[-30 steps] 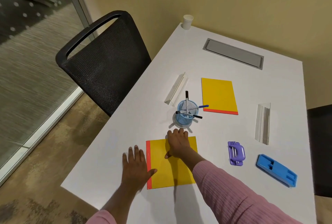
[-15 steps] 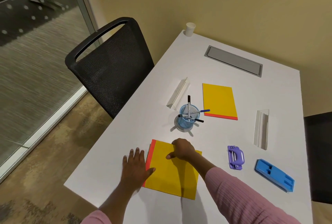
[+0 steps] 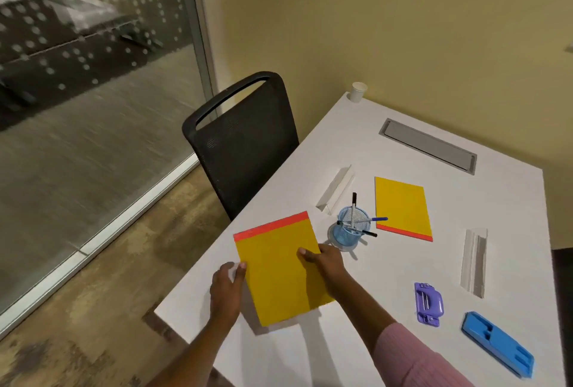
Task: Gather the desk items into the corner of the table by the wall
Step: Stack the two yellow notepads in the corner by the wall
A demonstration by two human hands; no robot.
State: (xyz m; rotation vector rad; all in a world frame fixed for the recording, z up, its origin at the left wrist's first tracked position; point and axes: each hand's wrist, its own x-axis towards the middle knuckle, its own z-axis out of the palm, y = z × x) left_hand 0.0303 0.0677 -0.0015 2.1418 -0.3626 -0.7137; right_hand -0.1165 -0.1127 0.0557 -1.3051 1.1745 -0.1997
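Two hands are on the near yellow notepad (image 3: pixel 280 269), and you have it lifted at a tilt above the white table (image 3: pixel 502 200), its red binding strip turned away from you toward the black mesh chair (image 3: pixel 245 151). Your left hand (image 3: pixel 226 289) grips the pad's left edge, thumb on the top face. Your right hand (image 3: pixel 325 262) pinches the right edge, thumb on top and fingers curled beneath. A shadow lies on the table under the pad's near corner.

Just beyond your right hand stands the blue mesh pen cup (image 3: pixel 352 228), holding several pens. Beside it, farther right, a second yellow notepad (image 3: pixel 401 206) lies flat with its red strip toward you. One white angled strip (image 3: pixel 335 188) rests left of the cup, and another white strip (image 3: pixel 473 262) lies well apart toward the right. Nearer you on the right sit a purple hole punch (image 3: pixel 428 304) and a blue plastic tray (image 3: pixel 497 343).

At the far corner by the yellow wall, a white paper cup (image 3: pixel 358 92) stands alone, well apart from everything else. A grey cable hatch (image 3: pixel 429 144) is set into the tabletop near the wall.

No brand, label or writing can be read on any item; both pad faces show plain.
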